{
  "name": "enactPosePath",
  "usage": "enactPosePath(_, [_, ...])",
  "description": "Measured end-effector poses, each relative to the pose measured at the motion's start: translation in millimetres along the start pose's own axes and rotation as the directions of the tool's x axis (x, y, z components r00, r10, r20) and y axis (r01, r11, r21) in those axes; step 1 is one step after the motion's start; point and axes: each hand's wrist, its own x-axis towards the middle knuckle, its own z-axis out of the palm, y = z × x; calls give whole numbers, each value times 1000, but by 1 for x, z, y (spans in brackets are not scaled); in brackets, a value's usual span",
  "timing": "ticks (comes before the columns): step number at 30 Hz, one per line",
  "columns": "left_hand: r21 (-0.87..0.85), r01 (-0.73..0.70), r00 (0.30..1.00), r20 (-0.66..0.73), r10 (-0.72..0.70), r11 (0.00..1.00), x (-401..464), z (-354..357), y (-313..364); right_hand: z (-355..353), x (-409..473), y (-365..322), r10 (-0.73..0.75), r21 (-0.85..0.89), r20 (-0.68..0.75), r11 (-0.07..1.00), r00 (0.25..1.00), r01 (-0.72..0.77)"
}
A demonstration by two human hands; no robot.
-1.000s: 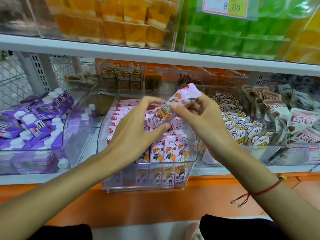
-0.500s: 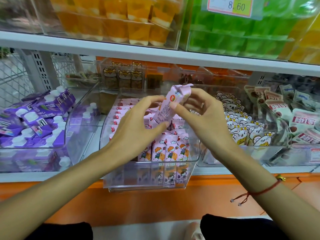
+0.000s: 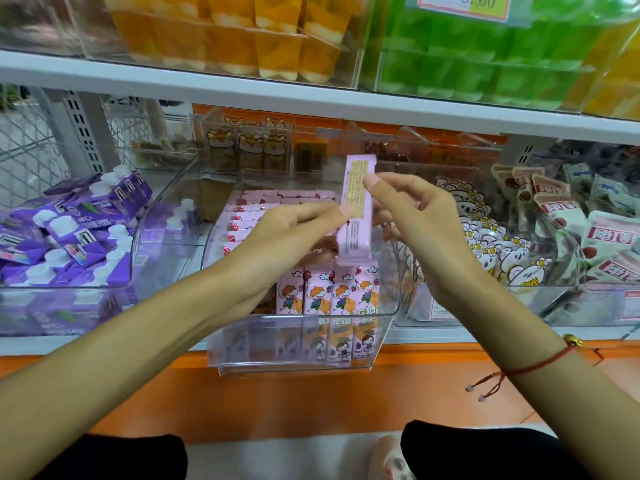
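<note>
Since you hold the carton (image 3: 356, 206) upright with its printed side panel turned toward you, this looks like a label check before shelving. It hangs at centre frame, just above the front row (image 3: 329, 292) of like packs in the clear bin (image 3: 242, 341). Your right hand (image 3: 419, 230) grasps it, thumb on the face and fingers curled behind. Your left hand (image 3: 291, 233) only steadies it, fingers nearly straight, tips pressing its left edge. Purple packs (image 3: 69, 230) sit well apart at left.
</note>
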Motion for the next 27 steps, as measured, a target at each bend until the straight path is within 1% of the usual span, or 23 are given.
enactPosePath(2, [-28, 25, 1000, 11, -25, 999, 0, 2, 2, 0, 0, 1, 27, 9, 1, 1000, 1000, -27])
enactPosePath(5, [-19, 34, 999, 10, -34, 999, -1, 3, 3, 0, 0, 2, 24, -4, 13, 1000, 1000, -24])
enactPosePath(8, [1, 16, 1000, -7, -16, 1000, -2, 4, 5, 0, 0, 3, 19, 12, 18, 1000, 1000, -19])
enactPosePath(10, [39, -18, 999, -44, 20, 999, -2, 1, 4, 1, 0, 4, -3, 25, 56, 1000, 998, 1])
enactPosePath(11, [69, -50, 997, -58, 54, 996, -1, 0, 3, 1, 0, 4, -27, 33, 91, 999, 995, 25])
enactPosePath(13, [122, -156, 982, -85, 167, 980, -1, -3, 2, 1, -2, 4, -126, 52, 178, 992, 976, 118])
enactPosePath(15, [171, -277, 946, -124, 299, 946, 0, -5, 1, 3, -5, 3, -243, 44, 256, 970, 935, 240])
enactPosePath(17, [198, -355, 911, -146, 385, 914, 0, -6, 0, 4, -8, 1, -322, 32, 294, 944, 900, 327])
enactPosePath(19, [203, -395, 891, -152, 427, 896, 1, -7, 0, 5, -9, 0, -361, 35, 294, 929, 885, 368])
enactPosePath(22, [214, -408, 881, -162, 444, 888, 1, -8, -1, 5, -9, -1, -363, 28, 288, 928, 886, 371])
enactPosePath(25, [243, -413, 867, -190, 461, 878, 1, -9, -3, 7, -11, 0, -318, -8, 246, 944, 916, 330])
enactPosePath(27, [344, -404, 842, -223, 491, 848, 1, -8, -5, 11, -12, 1, -260, -1, 176, 964, 949, 265])
